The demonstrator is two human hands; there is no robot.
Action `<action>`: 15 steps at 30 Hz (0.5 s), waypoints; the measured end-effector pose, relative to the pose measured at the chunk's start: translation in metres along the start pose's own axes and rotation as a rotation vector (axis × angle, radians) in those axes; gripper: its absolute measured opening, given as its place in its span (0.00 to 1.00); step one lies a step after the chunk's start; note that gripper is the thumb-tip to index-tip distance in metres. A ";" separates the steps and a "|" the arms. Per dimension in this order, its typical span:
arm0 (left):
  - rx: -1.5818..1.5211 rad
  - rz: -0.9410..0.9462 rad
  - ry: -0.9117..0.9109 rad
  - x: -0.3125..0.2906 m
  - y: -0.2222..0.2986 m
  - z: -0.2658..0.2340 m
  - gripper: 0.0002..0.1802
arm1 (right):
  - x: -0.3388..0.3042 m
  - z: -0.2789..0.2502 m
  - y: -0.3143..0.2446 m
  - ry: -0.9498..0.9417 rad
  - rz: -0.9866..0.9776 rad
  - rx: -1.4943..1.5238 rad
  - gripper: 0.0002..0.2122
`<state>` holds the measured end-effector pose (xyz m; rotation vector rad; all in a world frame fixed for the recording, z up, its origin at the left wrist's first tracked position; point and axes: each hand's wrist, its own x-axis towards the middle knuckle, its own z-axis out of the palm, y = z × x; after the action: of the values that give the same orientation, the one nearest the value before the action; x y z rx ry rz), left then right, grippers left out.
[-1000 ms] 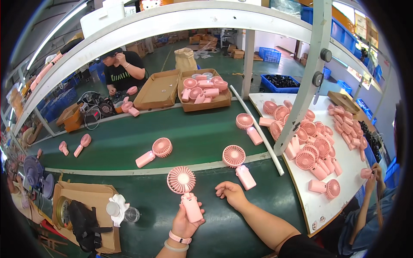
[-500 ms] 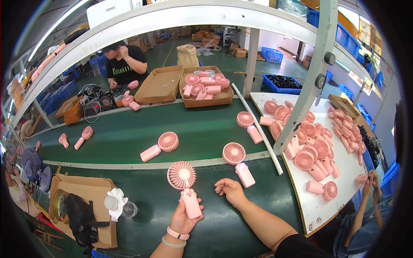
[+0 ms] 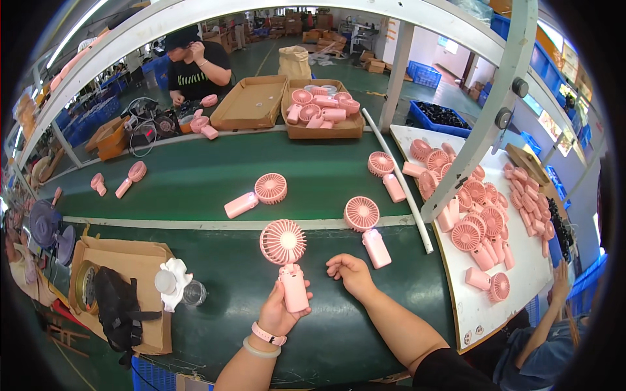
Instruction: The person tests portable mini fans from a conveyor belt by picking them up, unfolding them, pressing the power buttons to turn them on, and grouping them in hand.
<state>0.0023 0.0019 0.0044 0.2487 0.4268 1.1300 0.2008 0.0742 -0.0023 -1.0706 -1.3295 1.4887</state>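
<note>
My left hand [image 3: 281, 313] is closed round the handle of a pink handheld fan [image 3: 283, 242], held upright over the green work surface with its round head at the top. My right hand [image 3: 351, 274] hovers or rests just to the right, fingers loosely bent and slightly apart, with nothing visible in it. Beyond it lies another pink fan [image 3: 362, 214], with its handle toward me. A third pink fan [image 3: 270, 188] is on the green belt [image 3: 195, 163] behind. A further fan [image 3: 381, 164] lies beside a white tube [image 3: 399, 176].
At right, a white board [image 3: 450, 306] carries many pink fans; a person's hand [image 3: 561, 281] is beside it. A carton [image 3: 160, 326] with a black bag [image 3: 117, 306] stands left, near a clear jar [image 3: 194, 293]. A metal post [image 3: 486, 130] rises right. Across the belt sits another person [image 3: 195, 72].
The view has tilted slightly, so the scene sits higher. My left hand keeps its hold on the fan. At right, the other person's hand no longer shows the fan it was at.
</note>
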 end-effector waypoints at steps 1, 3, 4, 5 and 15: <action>0.004 0.000 0.000 0.000 0.000 0.000 0.24 | 0.000 -0.001 0.000 0.001 -0.006 -0.015 0.13; 0.022 0.015 0.012 -0.002 0.001 -0.001 0.23 | 0.002 0.003 0.002 -0.009 -0.014 -0.027 0.13; 0.043 0.019 0.016 -0.003 0.001 -0.001 0.23 | 0.002 0.003 0.004 -0.011 -0.017 -0.027 0.13; 0.055 0.028 -0.003 -0.001 0.000 -0.003 0.23 | 0.001 0.003 0.003 -0.007 -0.026 -0.035 0.14; 0.081 0.012 -0.048 0.000 -0.001 0.003 0.22 | 0.001 0.000 0.003 -0.009 -0.058 -0.087 0.14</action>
<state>0.0045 0.0009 0.0061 0.3493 0.4300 1.1179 0.2009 0.0746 -0.0054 -1.0723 -1.4314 1.4051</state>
